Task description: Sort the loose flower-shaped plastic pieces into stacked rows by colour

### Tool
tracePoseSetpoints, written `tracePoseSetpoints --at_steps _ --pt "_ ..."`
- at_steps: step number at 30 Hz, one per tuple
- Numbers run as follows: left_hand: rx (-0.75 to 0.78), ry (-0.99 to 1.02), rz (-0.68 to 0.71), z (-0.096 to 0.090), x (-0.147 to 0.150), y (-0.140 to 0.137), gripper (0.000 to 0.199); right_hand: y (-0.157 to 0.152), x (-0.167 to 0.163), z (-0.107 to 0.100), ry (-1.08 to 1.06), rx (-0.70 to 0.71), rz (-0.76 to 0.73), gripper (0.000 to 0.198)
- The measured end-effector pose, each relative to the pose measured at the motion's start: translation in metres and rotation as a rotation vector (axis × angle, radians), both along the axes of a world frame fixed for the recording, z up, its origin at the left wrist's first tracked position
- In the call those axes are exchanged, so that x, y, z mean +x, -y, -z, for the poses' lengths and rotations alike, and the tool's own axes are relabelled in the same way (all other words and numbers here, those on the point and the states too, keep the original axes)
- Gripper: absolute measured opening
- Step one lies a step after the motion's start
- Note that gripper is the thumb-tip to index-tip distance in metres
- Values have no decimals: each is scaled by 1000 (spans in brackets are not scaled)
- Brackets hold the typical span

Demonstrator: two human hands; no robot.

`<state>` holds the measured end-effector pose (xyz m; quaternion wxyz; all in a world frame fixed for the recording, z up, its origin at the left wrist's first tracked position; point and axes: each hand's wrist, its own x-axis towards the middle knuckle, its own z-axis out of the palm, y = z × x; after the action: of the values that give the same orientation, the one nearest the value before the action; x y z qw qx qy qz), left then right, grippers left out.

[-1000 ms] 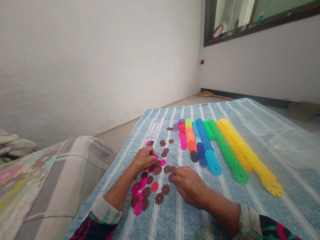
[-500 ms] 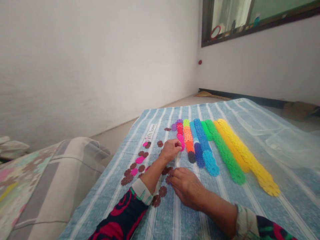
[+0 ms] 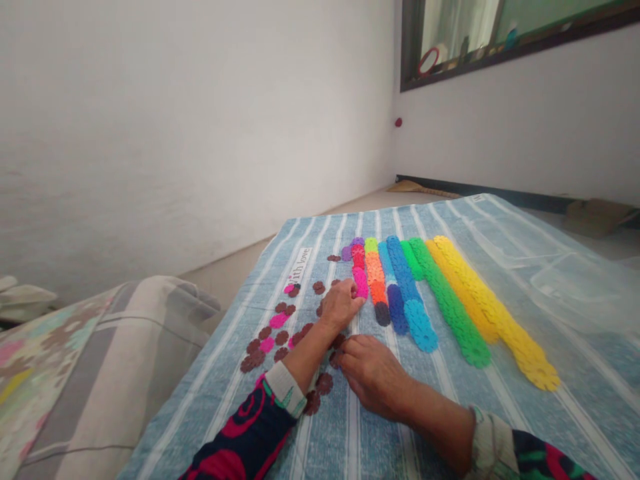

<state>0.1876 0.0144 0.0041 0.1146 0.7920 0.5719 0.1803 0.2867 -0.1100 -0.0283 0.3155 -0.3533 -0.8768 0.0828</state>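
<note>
My left hand rests at the near end of a row of overlapping pink flower-shaped discs, its thumb and fingers closed on the edge of the lowest one. Closer to me, my right hand is curled over the cloth, fingertips together beside a brown flower disc; whatever they hold is hidden. Loose brown discs and a few pink discs lie scattered left of and under my left forearm. Red discs continue the pink row at its far end.
Right of my hands run overlapping rows of orange discs, blue discs, green discs and yellow discs. A clear plastic bag lies at the right on the striped cloth. A covered, padded surface stands at left.
My left hand has turned slightly and its fingers have shifted a little down and toward the pink row's end. My right hand has stayed almost still.
</note>
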Motion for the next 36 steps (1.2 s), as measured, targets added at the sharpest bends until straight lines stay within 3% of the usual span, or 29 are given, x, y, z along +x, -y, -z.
tracePoseSetpoints --at_steps 14,19,26,32,36 --pt "19 52 -8 4 -4 3 7 2 -1 2 -21 1 0 19" --pt "56 -21 -72 -7 -47 -4 6 4 -1 0 -53 -8 -8 23" --pt "-37 -223 -399 -31 -129 -37 17 5 -1 1 -75 -25 -16 21" --pt "-113 -248 -356 -34 -145 -51 29 5 -2 0 -59 -7 -4 21" --pt "-132 -282 -330 -31 -143 -55 25 5 -2 0 -57 -10 -7 21"
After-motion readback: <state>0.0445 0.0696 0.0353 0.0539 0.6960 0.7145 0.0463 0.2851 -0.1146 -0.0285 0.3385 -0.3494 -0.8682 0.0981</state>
